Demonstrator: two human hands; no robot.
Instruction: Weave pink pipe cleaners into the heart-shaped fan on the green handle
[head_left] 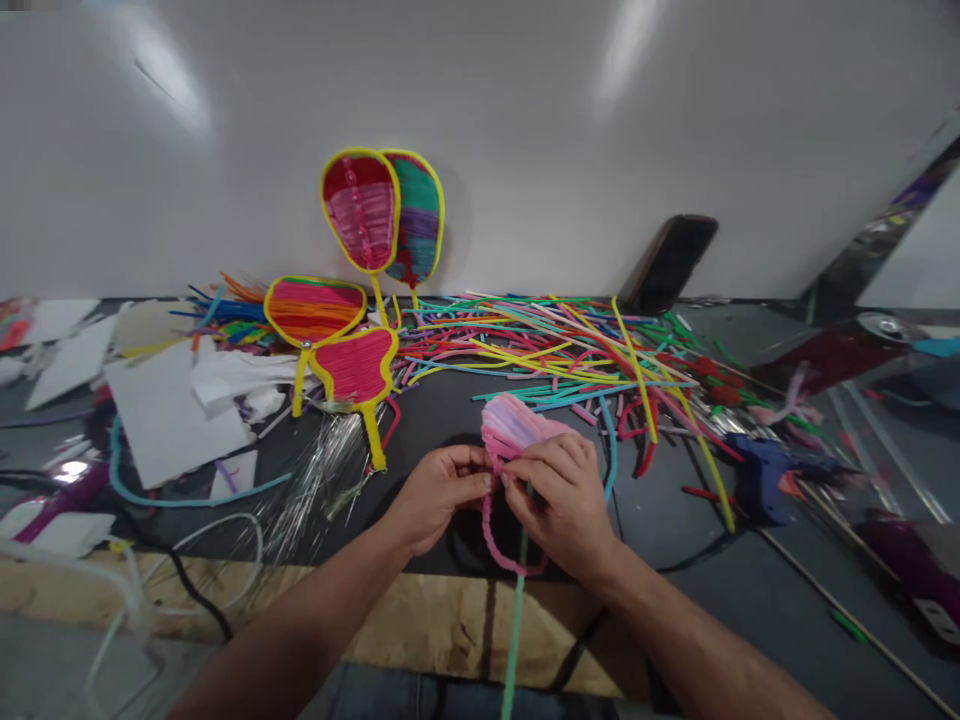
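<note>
A small pink and lilac piece wound from pipe cleaners (517,422) is between my two hands, above the table's front edge. At its narrow lower end, my left hand (439,498) pinches it with thumb and forefinger. My right hand (564,500) grips the same piece from the right, its fingertips meeting the left ones and covering the joint. A twisted pink pipe cleaner (489,535) loops down below the fingers. One light green pipe cleaner (513,640) hangs from between the hands past the table edge.
Yellow-rimmed pipe-cleaner fans (356,368) lie or lean at the back left. Loose coloured pipe cleaners (525,345) spread behind my hands. A phone (675,262) leans against the white wall. To the right lies a blue glue gun (761,480); silver tinsel (319,475) and white paper (176,415) lie left.
</note>
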